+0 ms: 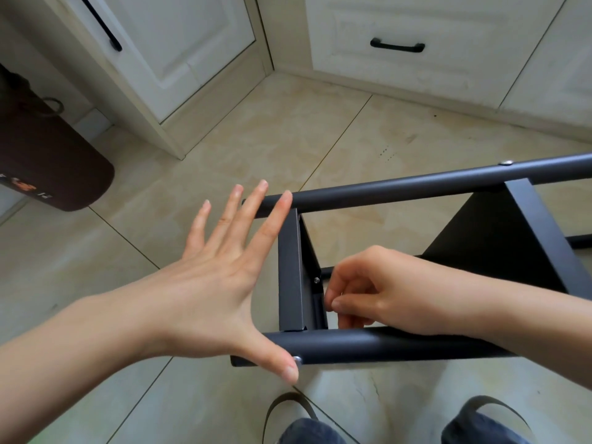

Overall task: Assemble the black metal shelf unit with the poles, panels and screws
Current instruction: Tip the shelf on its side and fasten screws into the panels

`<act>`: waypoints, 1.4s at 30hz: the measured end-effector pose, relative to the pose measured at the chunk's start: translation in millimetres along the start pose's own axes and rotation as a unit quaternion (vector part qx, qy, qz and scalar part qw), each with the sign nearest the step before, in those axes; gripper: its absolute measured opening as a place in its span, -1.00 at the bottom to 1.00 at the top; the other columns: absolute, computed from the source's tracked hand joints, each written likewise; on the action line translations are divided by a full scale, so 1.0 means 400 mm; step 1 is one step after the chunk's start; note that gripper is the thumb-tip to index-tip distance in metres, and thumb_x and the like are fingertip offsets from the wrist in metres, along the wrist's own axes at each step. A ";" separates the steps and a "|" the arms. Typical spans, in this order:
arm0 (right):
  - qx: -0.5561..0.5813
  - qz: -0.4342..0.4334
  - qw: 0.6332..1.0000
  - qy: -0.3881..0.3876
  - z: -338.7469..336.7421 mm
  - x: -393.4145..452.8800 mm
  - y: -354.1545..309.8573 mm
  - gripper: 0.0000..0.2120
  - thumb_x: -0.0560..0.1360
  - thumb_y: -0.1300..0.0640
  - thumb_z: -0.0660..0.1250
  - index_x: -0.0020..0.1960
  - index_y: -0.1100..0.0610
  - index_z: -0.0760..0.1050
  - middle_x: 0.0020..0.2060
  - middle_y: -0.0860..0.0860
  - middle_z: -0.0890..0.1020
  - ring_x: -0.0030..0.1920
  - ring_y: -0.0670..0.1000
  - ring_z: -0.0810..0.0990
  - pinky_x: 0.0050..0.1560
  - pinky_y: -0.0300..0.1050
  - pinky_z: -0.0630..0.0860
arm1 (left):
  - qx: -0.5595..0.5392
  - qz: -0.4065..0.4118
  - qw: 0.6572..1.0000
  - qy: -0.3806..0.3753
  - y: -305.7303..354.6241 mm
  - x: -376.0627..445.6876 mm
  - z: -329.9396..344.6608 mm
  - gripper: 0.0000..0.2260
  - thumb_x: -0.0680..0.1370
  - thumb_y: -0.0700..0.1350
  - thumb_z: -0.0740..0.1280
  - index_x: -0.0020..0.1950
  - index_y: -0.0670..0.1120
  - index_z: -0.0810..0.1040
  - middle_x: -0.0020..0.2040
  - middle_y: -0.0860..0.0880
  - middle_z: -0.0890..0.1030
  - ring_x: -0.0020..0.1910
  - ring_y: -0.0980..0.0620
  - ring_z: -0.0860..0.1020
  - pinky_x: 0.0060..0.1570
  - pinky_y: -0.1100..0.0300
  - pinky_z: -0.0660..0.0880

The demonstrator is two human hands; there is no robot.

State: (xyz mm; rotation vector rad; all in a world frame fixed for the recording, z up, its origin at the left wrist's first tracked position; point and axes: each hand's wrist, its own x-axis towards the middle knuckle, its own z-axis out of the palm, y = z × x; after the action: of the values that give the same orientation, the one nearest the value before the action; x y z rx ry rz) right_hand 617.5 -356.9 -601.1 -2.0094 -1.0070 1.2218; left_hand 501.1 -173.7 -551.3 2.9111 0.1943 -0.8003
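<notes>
- The black shelf unit lies on its side on the tiled floor, in front of the person's knees, filling the middle and right of the view
- Its long axis runs left to right: the far pole and the near pole both stretch from their free ends at centre out past the right edge
- An end panel stands crosswise between the two poles at their left ends; a second panel crosses further right
- The left hand is spread flat and wide, fingers straight, gripping nothing; its fingertips touch the far pole's end and its thumb presses the near pole beside a silver screw head
- The right hand is curled inside the frame just right of the end panel, fingertips pinched together close below a small screw; whether they hold a screw or nut is too small to tell
- Judged risk: the open left hand only braces, so the frame could roll or the poles shift apart, pulling the panel's hole out of line
- Judged risk: a small fastener pinched at the fingertips could slip and drop to the floor, or go in crooked if the panel moves
- White cabinets stand at the far side
</notes>
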 end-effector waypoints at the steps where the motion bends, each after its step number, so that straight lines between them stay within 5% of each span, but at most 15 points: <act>1: -0.002 -0.001 1.000 0.003 -0.001 0.002 0.001 -0.94 0.57 0.10 0.34 -0.06 0.02 0.58 -0.27 -0.11 0.71 -0.26 -0.19 0.65 -0.08 -0.22 0.58 | 0.002 -0.012 1.000 -0.006 -0.001 0.003 -0.002 0.36 0.04 0.63 0.32 0.23 0.25 -0.78 0.30 0.13 -0.77 0.32 0.09 -0.72 0.41 -0.11 -0.55; 9: 0.009 -0.045 0.999 -0.014 -0.015 0.010 -0.015 -0.90 0.58 0.11 0.33 -0.03 -0.01 0.62 -0.15 -0.17 0.70 -0.13 -0.28 0.64 -0.03 -0.39 0.51 | 0.073 -0.038 0.996 -0.038 0.001 0.062 -0.046 0.35 -0.14 0.64 0.14 0.21 0.23 -0.80 0.39 -0.09 -0.70 0.39 -0.22 -0.65 0.40 -0.31 -0.48; 20: 0.015 -0.067 0.997 -0.042 -0.008 0.003 -0.018 -0.90 0.59 0.14 0.32 0.00 0.04 0.62 -0.11 -0.11 0.70 -0.10 -0.23 0.65 0.06 -0.29 0.55 | 0.102 0.002 0.991 -0.089 0.019 0.082 -0.048 0.42 -0.13 0.57 0.37 0.22 0.33 -0.75 0.48 -0.14 -0.58 0.41 -0.24 -0.62 0.41 -0.32 -0.46; 28: 0.012 -0.057 0.998 -0.029 -0.001 -0.001 -0.020 -0.92 0.57 0.10 0.35 -0.01 0.01 0.63 -0.15 -0.16 0.71 -0.13 -0.28 0.65 -0.02 -0.40 0.54 | 0.078 0.056 0.994 -0.053 0.006 0.082 -0.026 0.31 -0.10 0.60 0.23 0.37 0.35 -0.58 0.50 -0.19 -0.46 0.40 -0.06 -0.66 0.42 -0.24 -0.50; 35: 0.004 -0.044 0.999 0.012 0.006 0.008 -0.021 -0.92 0.54 0.06 0.38 -0.02 0.00 0.65 -0.17 -0.13 0.72 -0.16 -0.27 0.64 -0.05 -0.38 0.54 | 0.005 0.068 0.997 -0.020 0.011 0.065 -0.018 0.23 -0.10 0.50 0.25 0.35 0.49 -0.50 0.48 0.00 -0.47 0.22 0.32 -0.51 0.39 0.03 -0.25; 38: 0.030 -0.026 0.999 0.008 0.006 0.014 -0.017 -0.92 0.55 0.09 0.37 -0.04 0.04 0.65 -0.22 -0.08 0.73 -0.28 -0.26 0.62 -0.15 -0.42 0.50 | -0.012 0.070 0.997 -0.024 0.016 0.064 -0.015 0.18 -0.11 0.48 0.23 0.34 0.53 -0.45 0.45 0.05 -0.49 0.16 0.31 -0.57 0.37 0.04 -0.26; 42: 0.121 0.015 0.993 -0.001 0.009 0.027 -0.008 -0.91 0.56 0.17 0.35 -0.08 0.15 0.62 -0.34 -0.02 0.69 -0.32 -0.11 0.62 -0.13 -0.22 0.62 | -0.020 0.069 0.997 -0.027 0.023 0.061 -0.013 0.07 -0.11 0.46 0.20 0.31 0.53 -0.26 0.45 0.04 -0.49 0.15 0.27 -0.60 0.36 0.06 -0.23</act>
State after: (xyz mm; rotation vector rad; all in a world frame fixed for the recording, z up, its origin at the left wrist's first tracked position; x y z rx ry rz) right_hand 616.5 -346.1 -605.1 -1.8402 -0.7904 1.2954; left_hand 526.0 -179.9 -558.9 2.8254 0.0035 -0.8404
